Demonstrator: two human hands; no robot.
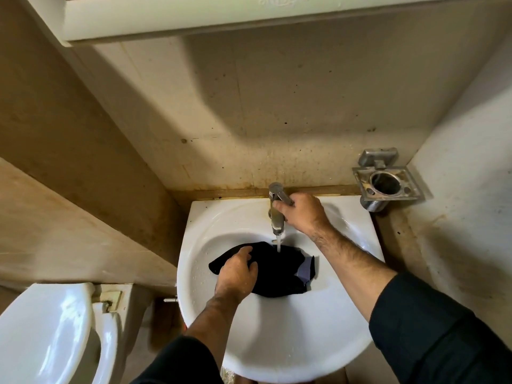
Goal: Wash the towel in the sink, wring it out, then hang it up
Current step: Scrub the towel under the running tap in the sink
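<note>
A: Start with the big thing. Where does everything sit?

B: In the white sink [277, 342]. The dark towel [279, 268] lies crumpled in the bottom of the bowl, nearer the back rim than the front, and water from the tap [277, 214] falls onto its back edge.

A: And the hands?

B: The left hand [237, 275] rests palm down on the towel's left end, fingers loosely spread, pressing rather than gripping. The right hand [302, 213] is closed around the tap's lever at the back rim.

A: How will the cloth handle?

B: Soft and limp, I'd say, and heavier once soaked, so it will sag and drip. For wringing I'd bunch it and grip both ends. The folded corner [307, 268] toward the right rim offers a free edge.
</note>
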